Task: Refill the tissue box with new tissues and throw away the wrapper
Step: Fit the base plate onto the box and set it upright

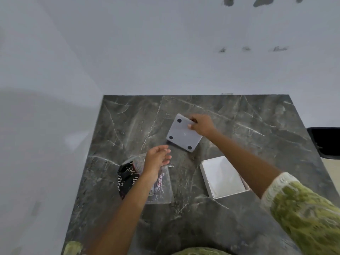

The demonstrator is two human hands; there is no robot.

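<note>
My right hand (202, 125) grips the far edge of a grey square base panel (181, 134) with black round feet at its corners, tilted above the dark marble table (239, 126). The white tissue box (223, 176) lies open to its right, near my right forearm, with white inside. My left hand (158, 159) hovers with fingers spread above a clear plastic wrapper (158, 184) printed in black with white lettering, which lies on the table's left side. The hand holds nothing.
The table stands against a white wall, and its left edge drops to a pale floor. A black object (324, 142) sits beyond the table's right edge. My green patterned sleeves fill the bottom right corner.
</note>
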